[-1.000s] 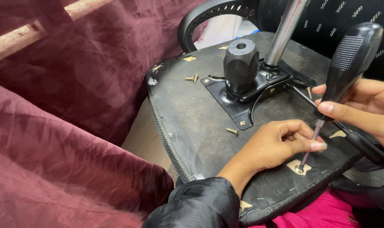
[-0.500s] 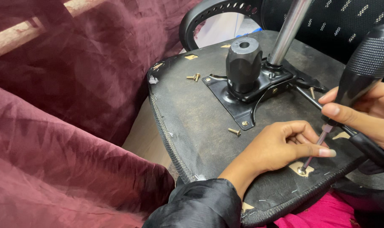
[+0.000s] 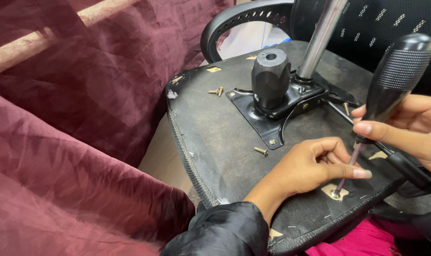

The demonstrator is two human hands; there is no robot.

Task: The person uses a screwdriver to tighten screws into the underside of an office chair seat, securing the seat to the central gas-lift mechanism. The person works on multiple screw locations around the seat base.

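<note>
Hands apart, right hand [image 3: 405, 130] gripping screwdriver [image 3: 391, 90], left hand [image 3: 310, 166] steadying shaft, upturned chair seat [image 3: 215, 123], maroon curtain [image 3: 82, 118]

Right hand [image 3: 412, 128] cut off by the right edge: only fingers and part of the palm in view, wrist out of frame. Lower part of the screwdriver [image 3: 388, 90] handle covered by those fingers; shaft blurred where passing behind the left hand [image 3: 310, 166] fingertips. Screw [image 3: 336, 193] under the tip too small to make out, head mostly hidden by the tip. Left forearm lost inside the black sleeve [image 3: 225, 232], itself cut by the bottom edge. Chrome column [image 3: 319, 38] cropped at the top edge. Near corner of the chair seat underside [image 3: 215, 128] hidden behind sleeve and pink cloth [image 3: 362, 239]. Loose screws [image 3: 216, 91] too small for detail.
</note>
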